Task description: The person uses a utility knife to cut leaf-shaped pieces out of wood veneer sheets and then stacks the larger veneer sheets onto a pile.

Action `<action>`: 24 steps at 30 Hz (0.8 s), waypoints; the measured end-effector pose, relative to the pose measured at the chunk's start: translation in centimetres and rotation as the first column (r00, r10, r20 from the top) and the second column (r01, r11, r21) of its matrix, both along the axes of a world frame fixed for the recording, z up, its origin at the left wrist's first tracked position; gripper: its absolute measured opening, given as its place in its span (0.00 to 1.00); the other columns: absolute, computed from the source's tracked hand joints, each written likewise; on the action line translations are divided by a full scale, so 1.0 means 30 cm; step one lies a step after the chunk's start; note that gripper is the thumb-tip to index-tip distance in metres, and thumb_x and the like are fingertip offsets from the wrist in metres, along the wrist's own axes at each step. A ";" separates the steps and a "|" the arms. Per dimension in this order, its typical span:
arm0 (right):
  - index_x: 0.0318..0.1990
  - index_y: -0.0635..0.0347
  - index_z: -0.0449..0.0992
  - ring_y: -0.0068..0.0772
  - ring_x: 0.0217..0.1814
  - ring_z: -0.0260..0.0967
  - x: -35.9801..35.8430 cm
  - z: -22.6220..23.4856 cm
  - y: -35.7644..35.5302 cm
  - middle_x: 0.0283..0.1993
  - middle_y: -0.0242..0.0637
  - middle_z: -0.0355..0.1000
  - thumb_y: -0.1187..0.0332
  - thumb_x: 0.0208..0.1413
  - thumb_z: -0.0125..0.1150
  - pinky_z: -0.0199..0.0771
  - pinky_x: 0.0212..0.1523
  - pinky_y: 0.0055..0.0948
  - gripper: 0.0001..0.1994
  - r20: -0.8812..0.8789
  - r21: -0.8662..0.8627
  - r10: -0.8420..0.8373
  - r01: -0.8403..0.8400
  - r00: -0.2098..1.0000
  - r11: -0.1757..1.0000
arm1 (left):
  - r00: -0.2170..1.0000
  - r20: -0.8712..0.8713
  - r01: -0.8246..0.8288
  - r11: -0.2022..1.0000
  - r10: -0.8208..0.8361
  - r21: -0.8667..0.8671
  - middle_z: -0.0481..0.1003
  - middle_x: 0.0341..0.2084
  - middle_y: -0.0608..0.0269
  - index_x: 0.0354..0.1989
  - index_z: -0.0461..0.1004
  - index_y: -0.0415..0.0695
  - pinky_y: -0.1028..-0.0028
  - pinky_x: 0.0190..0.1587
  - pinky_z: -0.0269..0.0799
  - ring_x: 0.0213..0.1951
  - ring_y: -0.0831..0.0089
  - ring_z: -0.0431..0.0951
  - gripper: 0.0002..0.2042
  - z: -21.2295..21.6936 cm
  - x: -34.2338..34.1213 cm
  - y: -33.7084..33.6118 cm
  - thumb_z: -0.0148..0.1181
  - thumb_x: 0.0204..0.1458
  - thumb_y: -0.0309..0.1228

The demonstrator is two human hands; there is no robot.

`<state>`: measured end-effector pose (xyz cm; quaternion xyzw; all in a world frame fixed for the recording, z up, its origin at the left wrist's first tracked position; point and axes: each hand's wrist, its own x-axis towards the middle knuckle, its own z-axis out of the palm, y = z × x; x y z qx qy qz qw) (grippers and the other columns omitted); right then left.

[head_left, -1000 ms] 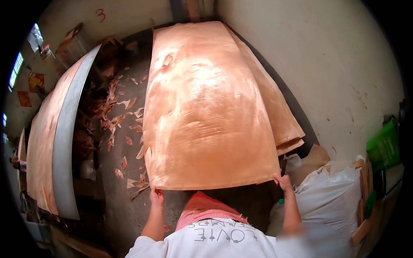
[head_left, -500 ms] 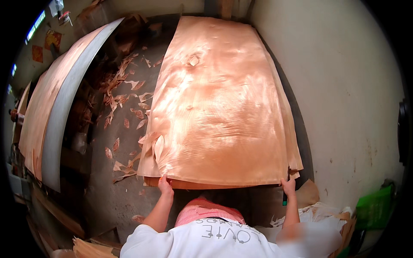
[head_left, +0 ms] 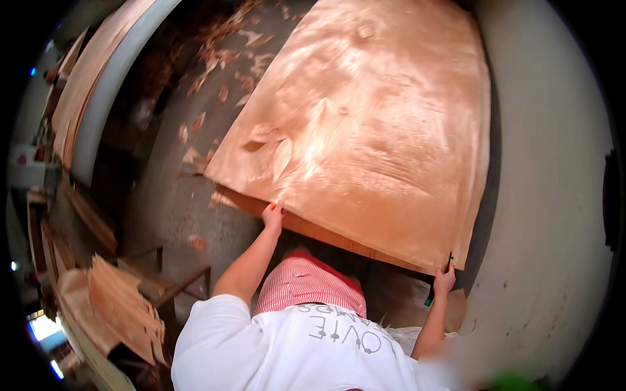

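A large, thin sheet of tan wood veneer [head_left: 391,143] stretches out before me, its surface wavy, with a leaf-shaped flap and a small knot hole. My left hand [head_left: 272,217] pinches its near edge, left of the middle. At the near right corner, my right hand [head_left: 445,280] is closed on the same sheet. A slim black tool with a green end [head_left: 429,297] is also in the right hand; its exact kind I cannot make out. Beneath the raised near edge, more veneer [head_left: 332,244] shows, lying in a stack.
A pale wall [head_left: 541,163] runs close along the right side. Veneer scraps [head_left: 215,58] litter the dark floor on the left. Beyond them stands another stack of sheets [head_left: 107,72]. Torn veneer pieces [head_left: 117,306] lie at lower left beside a metal frame [head_left: 189,287].
The view has turned, so the sheet now sits slanted and further right. Its near edge has lifted, showing more of the stack beneath. Both hands keep their hold.
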<state>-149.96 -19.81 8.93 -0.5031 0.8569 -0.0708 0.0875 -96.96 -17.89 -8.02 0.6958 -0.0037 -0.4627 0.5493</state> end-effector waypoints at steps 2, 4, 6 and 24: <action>0.49 0.63 0.67 0.51 0.47 0.67 0.020 0.013 -0.033 0.43 0.52 0.70 0.62 0.47 0.56 0.66 0.45 0.39 0.22 0.023 0.101 0.003 -0.005 1.000 0.995 | 0.994 -0.087 -0.055 0.993 0.064 0.105 0.70 0.19 0.71 0.26 0.72 0.44 0.83 0.22 0.61 0.21 0.83 0.67 0.08 -0.055 -0.025 0.002 0.56 0.51 0.34; 0.49 0.64 0.67 0.52 0.47 0.67 -0.008 -0.049 -0.028 0.42 0.52 0.71 0.62 0.47 0.55 0.67 0.45 0.39 0.21 -0.020 0.066 0.056 -0.054 0.998 0.996 | 0.932 -0.287 -0.169 0.965 0.224 0.203 0.72 0.32 0.69 0.38 0.69 0.48 0.74 0.33 0.67 0.33 0.78 0.71 0.09 -0.103 -0.046 -0.009 0.54 0.53 0.38; 0.48 0.64 0.67 0.52 0.46 0.68 -0.013 -0.128 -0.016 0.42 0.52 0.71 0.64 0.48 0.54 0.66 0.45 0.40 0.20 0.003 0.094 0.100 -0.100 0.995 0.991 | 0.795 -0.463 -0.377 0.917 0.392 0.131 0.72 0.38 0.62 0.46 0.66 0.45 0.66 0.46 0.67 0.41 0.67 0.73 0.17 -0.191 -0.008 0.017 0.55 0.52 0.40; 0.49 0.66 0.64 0.50 0.39 0.70 -0.060 -0.406 -0.100 0.35 0.51 0.73 0.55 0.48 0.55 0.68 0.40 0.42 0.26 -0.202 0.388 0.199 -0.108 0.959 0.915 | 0.799 -0.220 -0.485 0.817 0.559 0.312 0.73 0.32 0.67 0.38 0.68 0.46 0.73 0.35 0.71 0.31 0.74 0.74 0.08 -0.683 0.065 0.000 0.52 0.54 0.35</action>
